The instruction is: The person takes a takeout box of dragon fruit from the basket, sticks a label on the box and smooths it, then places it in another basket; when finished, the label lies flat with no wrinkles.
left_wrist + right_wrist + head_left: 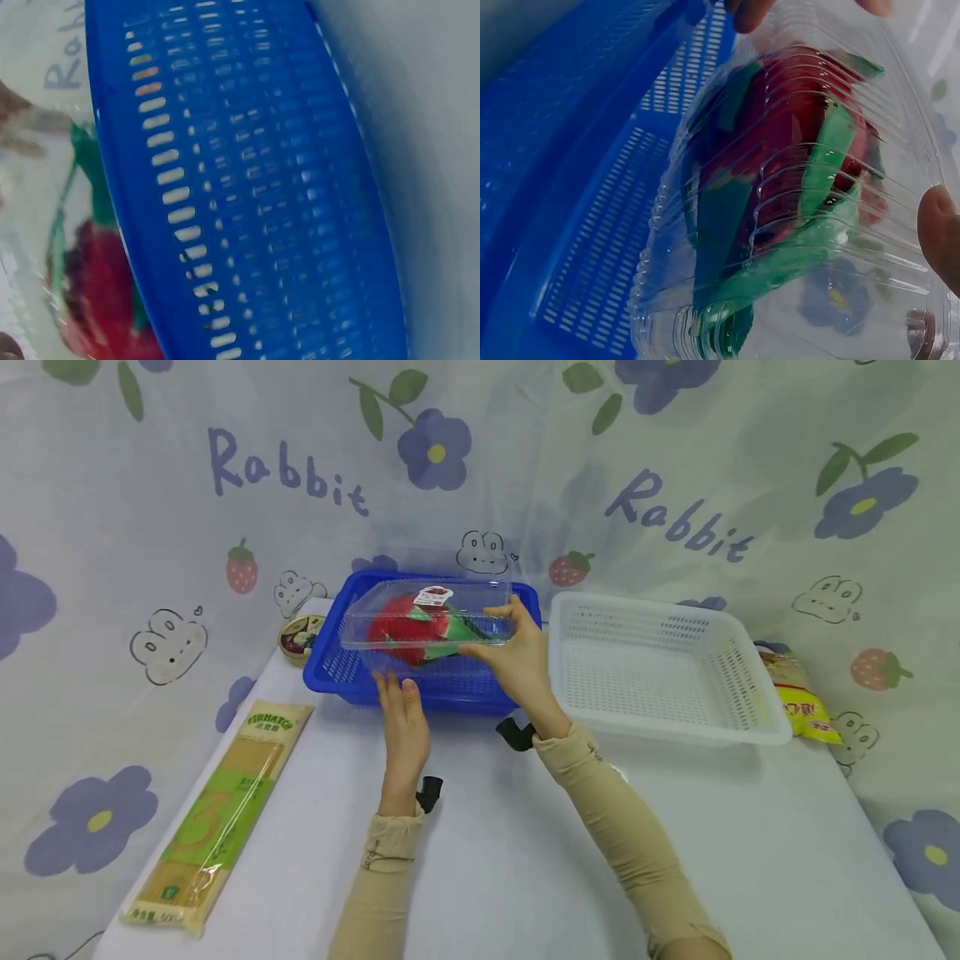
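Note:
A clear plastic lidded box with a white-and-red label is tilted over the blue basket. Inside it is a red and green bundle, its kind unclear through the ribbed plastic. My right hand grips the box's right end, thumb on the near side and fingers over the top. At the box's lower left, my left hand touches it with nearly straight fingers. The left wrist view shows mostly the slotted wall of the blue basket, with the bundle behind its rim.
A white basket stands right of the blue one. Beyond it lies a yellow snack bag. A round tin sits behind the blue basket's left side. A long noodle packet lies along the table's left edge.

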`<act>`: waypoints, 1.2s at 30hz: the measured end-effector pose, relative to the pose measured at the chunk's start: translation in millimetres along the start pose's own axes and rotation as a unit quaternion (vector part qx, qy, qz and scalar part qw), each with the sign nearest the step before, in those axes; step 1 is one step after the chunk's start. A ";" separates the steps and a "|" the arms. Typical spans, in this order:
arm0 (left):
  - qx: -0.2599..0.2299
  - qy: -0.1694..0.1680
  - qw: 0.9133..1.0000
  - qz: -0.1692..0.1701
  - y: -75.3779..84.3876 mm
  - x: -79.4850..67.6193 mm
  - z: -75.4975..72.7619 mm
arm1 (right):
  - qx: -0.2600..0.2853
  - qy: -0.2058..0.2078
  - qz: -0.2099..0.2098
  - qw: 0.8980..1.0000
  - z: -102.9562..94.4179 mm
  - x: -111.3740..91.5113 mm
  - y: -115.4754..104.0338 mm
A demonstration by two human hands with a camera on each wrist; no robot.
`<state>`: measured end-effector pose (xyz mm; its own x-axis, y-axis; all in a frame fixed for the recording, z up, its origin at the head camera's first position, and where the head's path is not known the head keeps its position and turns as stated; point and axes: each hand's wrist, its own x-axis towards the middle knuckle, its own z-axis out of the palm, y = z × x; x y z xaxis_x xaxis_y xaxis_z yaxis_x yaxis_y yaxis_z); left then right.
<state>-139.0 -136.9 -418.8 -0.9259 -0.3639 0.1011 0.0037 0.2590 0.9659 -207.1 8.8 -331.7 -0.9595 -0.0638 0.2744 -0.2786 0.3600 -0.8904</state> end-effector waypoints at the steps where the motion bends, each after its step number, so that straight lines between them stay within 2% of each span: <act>1: 0.002 0.006 1.000 0.001 -0.1 0.9 2.0 | -0.010 -0.004 0.000 1.000 4.9 5.5 0.3; 8: 0.009 0.042 0.999 0.011 -6.9 -0.7 11.8 | -0.063 -0.026 0.007 0.998 32.5 41.4 11.0; 13: 0.019 0.048 0.999 0.017 -8.1 -2.1 17.8 | -0.090 -0.041 0.047 0.994 43.4 62.2 25.7; 17: 0.011 0.057 0.998 0.017 -8.9 -2.3 19.6 | -0.088 -0.059 0.073 0.992 47.0 72.1 33.8; 24: 0.004 0.072 0.997 0.019 -9.5 -0.3 16.2 | -0.098 -0.095 0.092 0.986 51.5 77.0 31.6; 27: 0.003 0.071 0.997 0.020 -9.3 -0.4 16.3 | -0.118 -0.122 0.113 0.979 46.9 75.9 30.6; 31: 0.002 0.071 0.997 0.019 -8.4 -0.7 15.5 | -0.159 -0.171 0.135 0.963 38.3 72.8 31.5; 36: 0.004 0.072 0.997 0.015 -7.9 0.0 15.0 | -0.198 -0.221 0.141 0.944 30.3 68.4 31.9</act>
<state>-144.7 -125.5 -429.9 -0.8619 -0.4797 0.1644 0.0274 0.2797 0.9597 -282.9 -12.3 -352.3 -0.9417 -0.2630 -0.2097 -0.0552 0.7357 -0.6751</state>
